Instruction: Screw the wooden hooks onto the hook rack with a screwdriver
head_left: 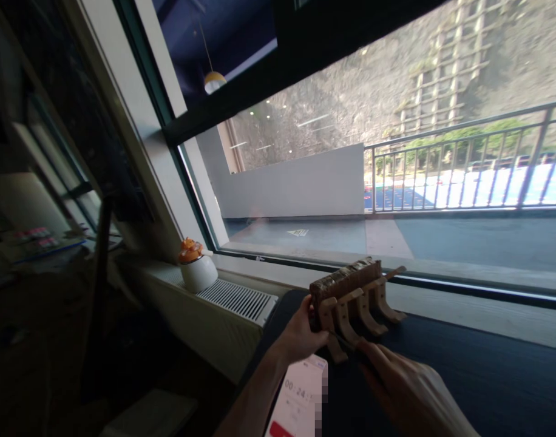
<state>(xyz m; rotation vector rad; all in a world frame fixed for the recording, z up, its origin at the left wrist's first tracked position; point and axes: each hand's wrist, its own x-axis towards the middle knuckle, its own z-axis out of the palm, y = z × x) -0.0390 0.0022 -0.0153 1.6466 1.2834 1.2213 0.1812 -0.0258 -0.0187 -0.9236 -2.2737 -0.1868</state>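
A brown wooden piece [351,280] with a rough, bark-like top edge and several curved legs stands on a dark surface by the window. My left hand [301,332] is wrapped round its left end, the thumb toward the nearest leg. Close to the lower front legs, my right hand [408,385] is closed with its fingertips together on a thin tool, mostly hidden by the fingers, whose tip reaches toward the wood between the two hands. Beneath my left forearm lies a phone [298,394] with a lit timer screen.
A white pot with an orange top [199,273] stands on the ledge at left, beside a white slatted vent [237,298]. The window frame [278,260] runs behind the wooden piece. A dark slanted post [98,291] and a dim room are at far left.
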